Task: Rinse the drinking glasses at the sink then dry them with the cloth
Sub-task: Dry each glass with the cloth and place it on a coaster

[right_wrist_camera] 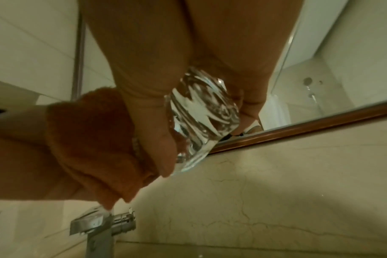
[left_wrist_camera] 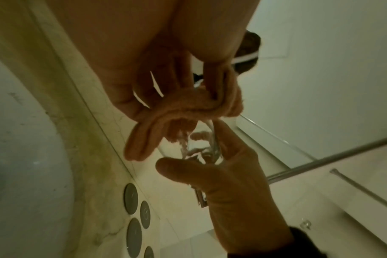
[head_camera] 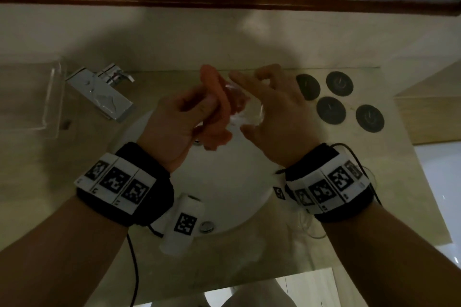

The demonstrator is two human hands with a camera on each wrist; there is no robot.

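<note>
The right hand (head_camera: 277,112) grasps a clear glass (head_camera: 245,109) above the far part of the sink (head_camera: 224,182), thumb on the near side and fingers curled over the far side. The left hand (head_camera: 174,119) grasps an orange cloth (head_camera: 219,107), part of it pushed into the glass's mouth while the rest hangs out and down over the basin. The glass lies tilted, its thick base (right_wrist_camera: 203,120) turned towards the right palm, with bright streaks across its wall. The white basin is set in a beige marble counter (head_camera: 311,244). A chrome tap (head_camera: 104,95) stands at far left, four dark coasters (head_camera: 341,101) lie to the right, and a wood-framed mirror (head_camera: 224,0) runs along the far wall.
</note>
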